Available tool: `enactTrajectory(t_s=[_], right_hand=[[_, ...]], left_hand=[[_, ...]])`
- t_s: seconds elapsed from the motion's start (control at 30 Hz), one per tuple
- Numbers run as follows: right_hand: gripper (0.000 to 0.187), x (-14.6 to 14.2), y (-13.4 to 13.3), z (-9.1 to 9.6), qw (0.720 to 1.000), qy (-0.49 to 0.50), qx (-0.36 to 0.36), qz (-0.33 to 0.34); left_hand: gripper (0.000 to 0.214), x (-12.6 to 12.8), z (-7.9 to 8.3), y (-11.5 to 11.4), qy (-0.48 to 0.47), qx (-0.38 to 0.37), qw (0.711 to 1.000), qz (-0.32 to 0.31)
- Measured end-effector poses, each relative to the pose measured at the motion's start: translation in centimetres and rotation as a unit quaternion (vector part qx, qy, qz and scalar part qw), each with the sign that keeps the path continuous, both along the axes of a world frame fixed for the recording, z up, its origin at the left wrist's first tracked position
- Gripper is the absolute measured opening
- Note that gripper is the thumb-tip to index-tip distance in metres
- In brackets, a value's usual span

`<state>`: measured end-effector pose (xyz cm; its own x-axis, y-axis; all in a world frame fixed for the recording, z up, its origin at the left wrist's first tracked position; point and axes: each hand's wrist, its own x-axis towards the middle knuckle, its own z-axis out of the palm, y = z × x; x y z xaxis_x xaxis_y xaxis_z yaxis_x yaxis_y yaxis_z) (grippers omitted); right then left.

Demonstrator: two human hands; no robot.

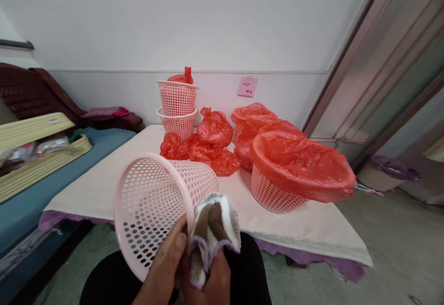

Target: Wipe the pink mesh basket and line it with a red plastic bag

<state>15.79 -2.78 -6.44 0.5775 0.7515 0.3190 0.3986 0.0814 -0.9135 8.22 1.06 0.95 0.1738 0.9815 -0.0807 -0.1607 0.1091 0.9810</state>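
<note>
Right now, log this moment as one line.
left grip: holding pink perforated wastebasket by rim | right grip: holding purple-edged cloth beside rim | nearby: red bag-lined basket

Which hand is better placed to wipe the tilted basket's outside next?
Probably the right hand: it grips the cloth beside the outer wall, just behind the rim. The left hand holds the tilted basket by its rim and seems better kept for steadying it.

Tipped pink basket (200, 175) and bunched cloth (222, 222)
The perforated basket's rim meets the left fingers (179, 240), mouth leftward; the brown-and-white, purple-edged cloth bunches in the right fingers (219, 268).
</note>
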Motion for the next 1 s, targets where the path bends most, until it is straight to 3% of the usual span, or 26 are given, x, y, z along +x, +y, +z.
enactTrajectory(t_s=[0.13,0.2,0.27,0.3,0.4,0.5,0.57,0.67,0.77,0.83,1.0], right_hand=[[0.043,3.6,2.0,3.0,0.992,0.085,0.057,0.072],[0.040,4.8,2.3,3.6,0.990,0.099,0.054,0.086],[0.042,5.0,2.1,3.4,0.985,0.117,0.046,0.121],[0.042,4.8,1.9,3.1,0.982,0.127,0.045,0.133],[0.047,3.7,1.5,1.5,0.987,0.069,0.090,0.112],[0.041,4.1,2.8,-0.4,0.975,-0.118,0.163,0.092],[0.036,5.7,4.7,-1.5,0.963,-0.195,0.172,0.073],[0.022,8.5,7.4,-3.0,0.976,-0.182,0.116,-0.008],[0.007,9.3,7.8,-3.5,0.988,-0.130,0.061,-0.054],[0.010,7.8,6.6,-3.3,0.993,-0.101,0.059,-0.036],[0.026,0.3,2.2,-2.6,0.989,-0.057,0.085,0.108]], left_hand=[[0.063,-2.1,-4.8,-1.1,0.098,0.080,0.984,-0.128],[0.077,-3.6,-7.3,-1.2,0.225,0.172,0.953,-0.109],[0.064,-5.1,-8.9,-1.0,0.300,0.260,0.914,-0.085],[0.057,-5.7,-9.1,-0.8,0.315,0.270,0.907,-0.075],[0.040,-6.4,-7.8,-0.4,0.305,0.245,0.919,-0.054],[0.031,-5.9,-5.1,-0.5,0.273,0.190,0.943,0.007],[0.029,-5.5,-3.7,-0.8,0.258,0.150,0.952,0.065],[0.032,-5.3,-3.0,-1.2,0.230,0.093,0.957,0.149],[0.037,-5.2,-2.9,-1.4,0.201,0.043,0.961,0.184],[0.038,-4.8,-2.6,-1.2,0.181,0.012,0.965,0.192],[0.049,-3.5,-0.8,0.0,0.111,-0.044,0.969,0.215]])
